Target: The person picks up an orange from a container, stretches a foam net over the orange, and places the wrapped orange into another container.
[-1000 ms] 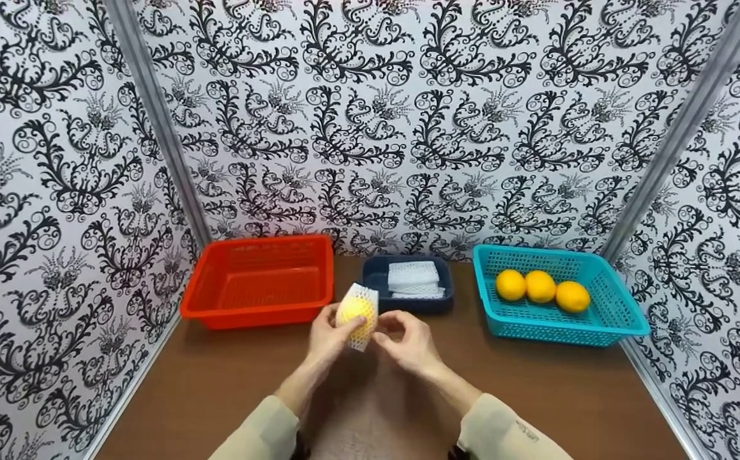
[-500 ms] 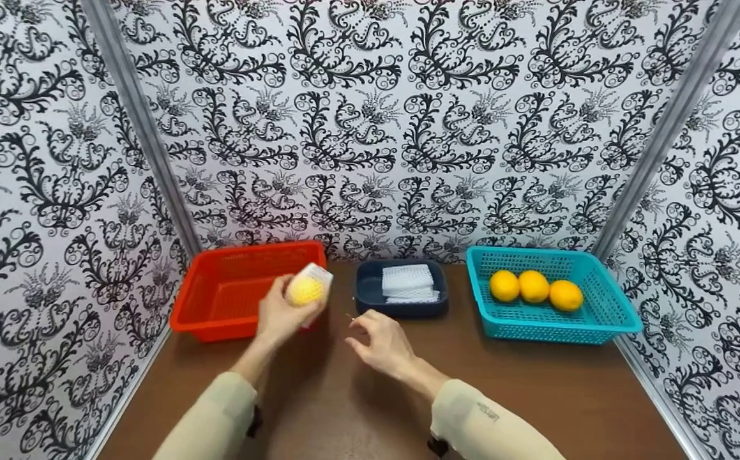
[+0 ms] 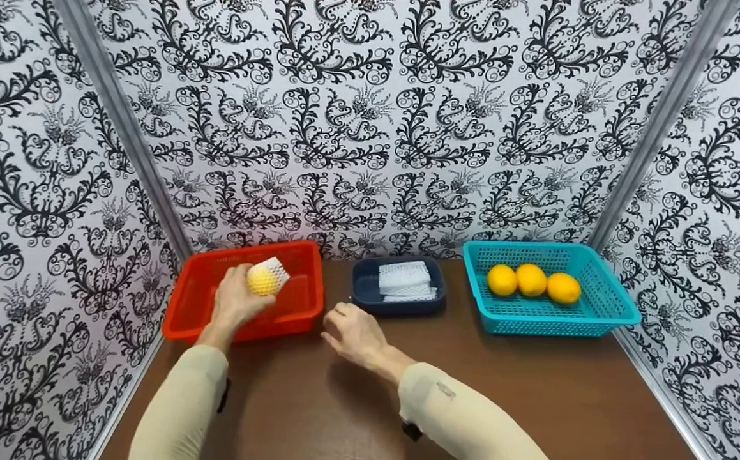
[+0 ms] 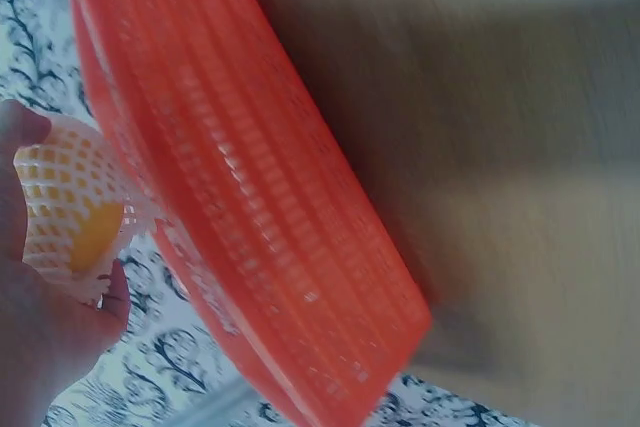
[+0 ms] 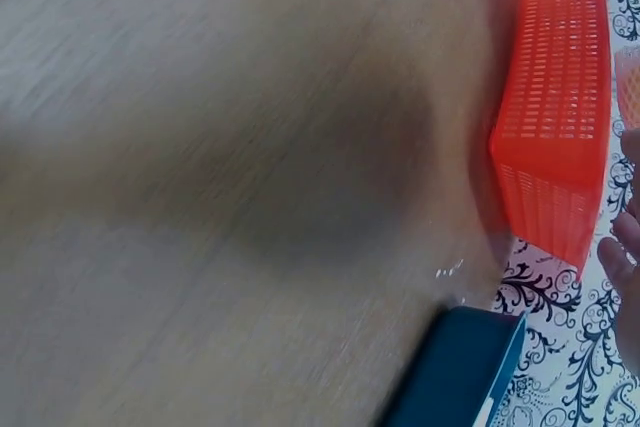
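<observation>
My left hand (image 3: 234,299) grips an orange (image 3: 261,281) wrapped in a white foam net sleeve (image 3: 279,271), whose loose end sticks out past the fruit. Hand and fruit are above the red basket (image 3: 299,309) at the left. In the left wrist view, bare orange skin (image 4: 97,235) shows at one end of the net, beyond the basket's rim. My right hand (image 3: 355,335) hovers over the table between the red basket and a dark blue tray (image 3: 362,281). Its fingers are loosely bent, and nothing is seen in them.
Several folded white foam nets (image 3: 405,276) lie in the dark blue tray at the back middle. A turquoise basket (image 3: 548,324) at the right holds three oranges (image 3: 531,280). Patterned walls (image 3: 370,160) enclose the brown table (image 3: 472,383) at the back and sides.
My left hand has carried the netted orange from the middle, leftward to above the red basket. My right hand has come away from the fruit and shifted a little left.
</observation>
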`<state>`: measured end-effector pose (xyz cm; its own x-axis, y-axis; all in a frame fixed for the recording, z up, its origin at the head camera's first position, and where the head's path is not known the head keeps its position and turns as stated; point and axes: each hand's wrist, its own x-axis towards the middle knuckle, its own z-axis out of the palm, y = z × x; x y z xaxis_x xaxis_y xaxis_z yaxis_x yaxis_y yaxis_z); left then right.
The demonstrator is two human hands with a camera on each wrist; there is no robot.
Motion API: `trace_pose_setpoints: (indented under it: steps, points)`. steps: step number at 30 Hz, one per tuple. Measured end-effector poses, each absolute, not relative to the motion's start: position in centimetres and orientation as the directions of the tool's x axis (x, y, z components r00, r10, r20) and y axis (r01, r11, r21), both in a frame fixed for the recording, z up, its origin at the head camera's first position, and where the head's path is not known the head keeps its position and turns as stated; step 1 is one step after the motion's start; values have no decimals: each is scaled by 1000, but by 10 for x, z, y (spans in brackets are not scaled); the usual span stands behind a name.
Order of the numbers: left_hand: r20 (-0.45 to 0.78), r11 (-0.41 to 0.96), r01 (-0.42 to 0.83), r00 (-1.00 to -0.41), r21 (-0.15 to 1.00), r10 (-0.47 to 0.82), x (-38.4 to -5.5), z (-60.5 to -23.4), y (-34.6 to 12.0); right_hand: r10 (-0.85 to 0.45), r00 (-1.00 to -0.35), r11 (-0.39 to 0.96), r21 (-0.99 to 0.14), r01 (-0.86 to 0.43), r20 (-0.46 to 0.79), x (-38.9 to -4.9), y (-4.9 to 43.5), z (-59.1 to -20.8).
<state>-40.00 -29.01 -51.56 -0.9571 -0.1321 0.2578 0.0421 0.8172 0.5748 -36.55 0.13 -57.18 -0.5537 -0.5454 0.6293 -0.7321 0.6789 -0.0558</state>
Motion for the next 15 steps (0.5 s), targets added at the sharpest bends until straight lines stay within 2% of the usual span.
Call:
trace_pose_setpoints:
  steps: [8,15]
  points:
    - [184,868,-5,-977,496,-111,-415,-529,-320,-594,-489,704,120,-700,638,-379,-19,-576]
    - [65,918,-108,-988,383,-143,-423,-535,-341,-608,-513,707,119,-697,606,-381,-34,-580]
